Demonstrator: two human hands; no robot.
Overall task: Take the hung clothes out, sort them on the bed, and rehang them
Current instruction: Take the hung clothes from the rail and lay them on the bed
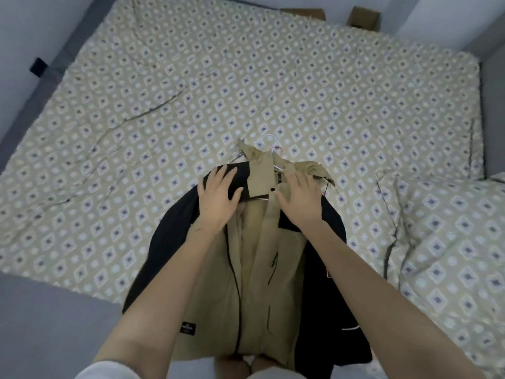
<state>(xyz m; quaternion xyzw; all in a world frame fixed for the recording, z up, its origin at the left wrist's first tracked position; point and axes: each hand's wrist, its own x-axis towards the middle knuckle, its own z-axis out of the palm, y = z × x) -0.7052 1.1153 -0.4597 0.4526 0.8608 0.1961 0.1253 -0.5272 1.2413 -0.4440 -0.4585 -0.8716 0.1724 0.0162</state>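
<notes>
On the near edge of the wide bed (164, 105), spread with a beige diamond-patterned cover, lies a tan-and-black zip jacket (254, 269), front up, its hem hanging off the near side toward the person. It sits on a thin white hanger (269, 138), whose hook pokes out on the far side past the crumpled tan hood. The left hand (218, 195) lies flat on the jacket's black left shoulder, fingers spread and straight, gripping nothing. The right hand (299, 201) presses on the right shoulder beside the collar, fingers splayed, clasping nothing either. A matching patterned pillow (451, 242) rests at the right, and brown cardboard boxes (364, 19) stand beyond the far edge.
</notes>
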